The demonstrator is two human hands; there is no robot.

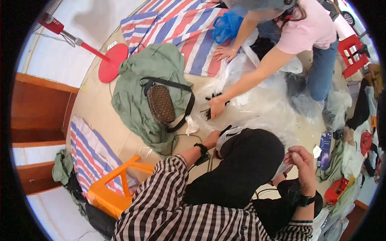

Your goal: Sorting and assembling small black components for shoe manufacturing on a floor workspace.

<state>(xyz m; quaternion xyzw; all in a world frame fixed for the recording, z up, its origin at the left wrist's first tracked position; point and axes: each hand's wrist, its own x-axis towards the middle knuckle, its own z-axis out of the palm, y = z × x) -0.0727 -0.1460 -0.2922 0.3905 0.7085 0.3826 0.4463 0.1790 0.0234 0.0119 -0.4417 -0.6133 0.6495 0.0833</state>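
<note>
My left hand reaches down beside my left knee, at the edge of the clear plastic sheeting. A small black strip shows just past its fingers, which are mostly hidden, so its grip is unclear. Raised beside my other knee, my right hand has loosely curled fingers, apart, with nothing visible in them. Some clear plastic shows just below it. Across from me a person in a pink top leans over the plastic. One of that person's hands rests on a cluster of small black pieces; the other presses on the striped sheet.
A brown patterned bag with a black strap lies on green cloth to the left. Nearby stand an orange stool and a red round stand base. A blue plastic bag and a red stool are farther off.
</note>
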